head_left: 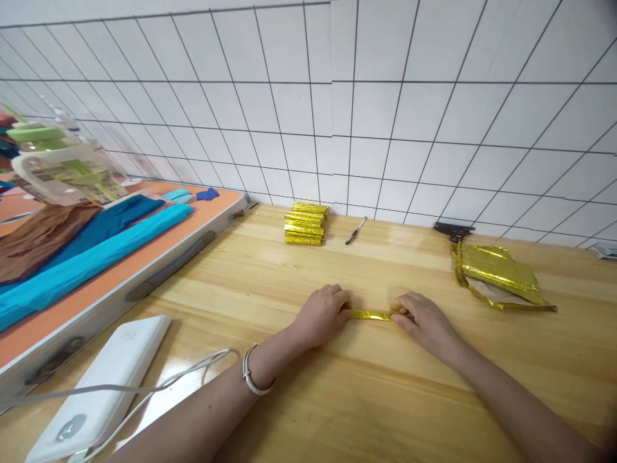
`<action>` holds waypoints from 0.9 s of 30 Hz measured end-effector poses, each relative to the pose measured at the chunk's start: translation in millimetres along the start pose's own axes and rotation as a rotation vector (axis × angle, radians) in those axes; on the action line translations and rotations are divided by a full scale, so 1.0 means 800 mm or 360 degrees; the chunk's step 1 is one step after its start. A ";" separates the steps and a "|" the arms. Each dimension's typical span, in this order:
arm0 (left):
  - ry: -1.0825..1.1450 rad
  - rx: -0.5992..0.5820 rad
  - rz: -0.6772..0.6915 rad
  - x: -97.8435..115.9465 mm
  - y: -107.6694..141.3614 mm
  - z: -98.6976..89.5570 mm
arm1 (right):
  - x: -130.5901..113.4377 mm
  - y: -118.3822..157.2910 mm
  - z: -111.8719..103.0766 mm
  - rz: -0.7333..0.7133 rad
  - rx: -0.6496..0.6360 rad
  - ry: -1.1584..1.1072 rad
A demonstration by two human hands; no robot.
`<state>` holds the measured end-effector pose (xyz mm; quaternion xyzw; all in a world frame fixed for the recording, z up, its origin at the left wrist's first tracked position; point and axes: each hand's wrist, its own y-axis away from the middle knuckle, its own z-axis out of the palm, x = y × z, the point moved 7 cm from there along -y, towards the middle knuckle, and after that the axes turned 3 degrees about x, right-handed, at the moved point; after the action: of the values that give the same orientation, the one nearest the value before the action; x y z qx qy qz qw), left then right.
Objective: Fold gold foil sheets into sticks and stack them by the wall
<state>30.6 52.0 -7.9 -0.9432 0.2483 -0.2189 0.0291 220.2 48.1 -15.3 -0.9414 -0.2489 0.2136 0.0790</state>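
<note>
A narrow strip of shiny gold foil (371, 315) lies stretched between my two hands, low over the wooden table. My left hand (325, 315), with a silver bangle at its wrist, is closed on the strip's left end. The right end is pinched between the thumb and fingers of my right hand (424, 321). Beyond my left hand sits a stack of gold foil rolls (304, 224). A folded gold foil sheet (501, 273) with a trailing strip lies to the right, past my right hand.
A pen (356, 231) and a black clip-like object (454, 230) lie near the tiled wall (299, 96). At left, a white power bank (101, 392) with a cable rests beside a raised orange surface (159, 247) carrying blue and brown material (96, 257) and a green-lidded bottle (38, 134).
</note>
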 end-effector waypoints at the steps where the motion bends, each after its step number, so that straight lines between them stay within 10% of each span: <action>1: 0.0010 0.0002 0.0029 0.002 0.001 -0.001 | -0.001 0.001 0.000 -0.0025 -0.0016 -0.0002; 27: -0.0317 -0.0024 0.0600 0.063 0.024 0.014 | -0.072 0.023 0.004 -0.0371 0.0053 0.0373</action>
<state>66.0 10.5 -0.7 -0.8971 0.4180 -0.1134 0.0870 181.5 3.8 -2.0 -0.9232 -0.3419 0.0957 0.1474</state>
